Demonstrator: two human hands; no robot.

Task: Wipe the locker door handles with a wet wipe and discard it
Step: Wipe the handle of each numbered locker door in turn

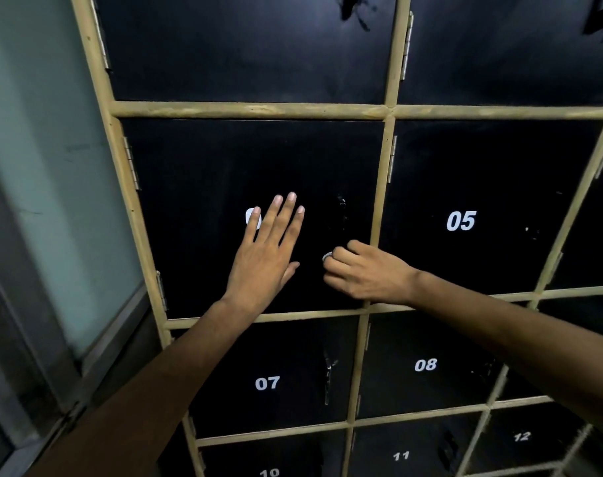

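Note:
My left hand [265, 256] lies flat with fingers spread on a black locker door [196, 173], covering most of its white number. My right hand [365, 273] is closed at the lower end of that door's dark vertical handle [342, 215], near the door's right edge. A small whitish bit of the wet wipe [327, 257] shows at my fingertips; the rest is hidden in my fist. Door 07 [267, 383] below has its own handle [327, 376].
The lockers sit in a pale wooden frame [251, 110], with doors 05 [461, 221], 08 [425, 365], 11 and 12 to the right and below. A frosted glass panel [45, 149] with a metal frame stands at the left.

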